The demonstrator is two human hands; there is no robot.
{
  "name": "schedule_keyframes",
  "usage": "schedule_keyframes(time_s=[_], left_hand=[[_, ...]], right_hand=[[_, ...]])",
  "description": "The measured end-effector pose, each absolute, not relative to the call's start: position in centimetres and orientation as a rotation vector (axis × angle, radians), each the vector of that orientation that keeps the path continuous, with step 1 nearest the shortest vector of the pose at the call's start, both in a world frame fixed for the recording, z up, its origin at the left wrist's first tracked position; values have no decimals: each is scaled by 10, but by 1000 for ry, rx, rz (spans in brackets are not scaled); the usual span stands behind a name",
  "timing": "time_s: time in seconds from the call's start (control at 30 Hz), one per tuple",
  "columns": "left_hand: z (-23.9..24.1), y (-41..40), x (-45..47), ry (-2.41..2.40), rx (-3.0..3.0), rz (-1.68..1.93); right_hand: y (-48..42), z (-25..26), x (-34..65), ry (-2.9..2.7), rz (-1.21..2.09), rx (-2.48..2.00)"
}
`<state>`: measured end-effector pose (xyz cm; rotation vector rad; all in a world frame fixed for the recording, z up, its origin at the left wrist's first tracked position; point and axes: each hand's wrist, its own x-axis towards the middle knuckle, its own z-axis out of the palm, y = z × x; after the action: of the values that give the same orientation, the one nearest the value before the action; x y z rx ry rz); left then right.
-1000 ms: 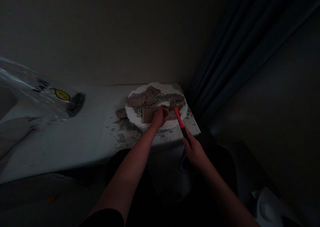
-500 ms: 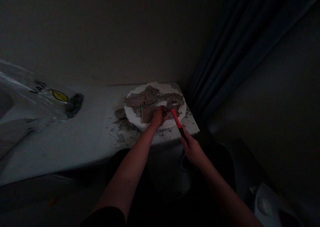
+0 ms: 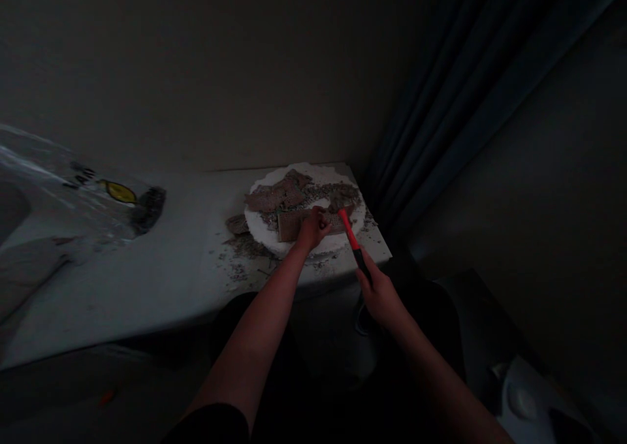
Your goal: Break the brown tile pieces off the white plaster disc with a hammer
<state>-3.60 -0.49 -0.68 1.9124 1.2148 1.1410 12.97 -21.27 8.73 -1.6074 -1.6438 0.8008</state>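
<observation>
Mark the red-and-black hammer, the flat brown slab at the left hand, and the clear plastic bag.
Red-and-black hammer (image 3: 350, 233): head view, red part of the handle.
Flat brown slab (image 3: 289, 226): head view, upper face near its left end.
Clear plastic bag (image 3: 121, 192): head view, yellow oval print.

Short black sleeve, dark legwear, bare left hand, bare right hand

Broken brown slabs are lying on a round white board, a clear plastic bag resting left on the white table, blue fabric curtain hanging right
</observation>
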Motion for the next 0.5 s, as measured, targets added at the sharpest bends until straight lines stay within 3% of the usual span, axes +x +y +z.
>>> schedule_keyframes(time_s=[0.5], left_hand=[[-7, -4, -36, 1184, 1949, 1136]], right_hand=[[-214, 81, 126, -1616, 790, -1620]])
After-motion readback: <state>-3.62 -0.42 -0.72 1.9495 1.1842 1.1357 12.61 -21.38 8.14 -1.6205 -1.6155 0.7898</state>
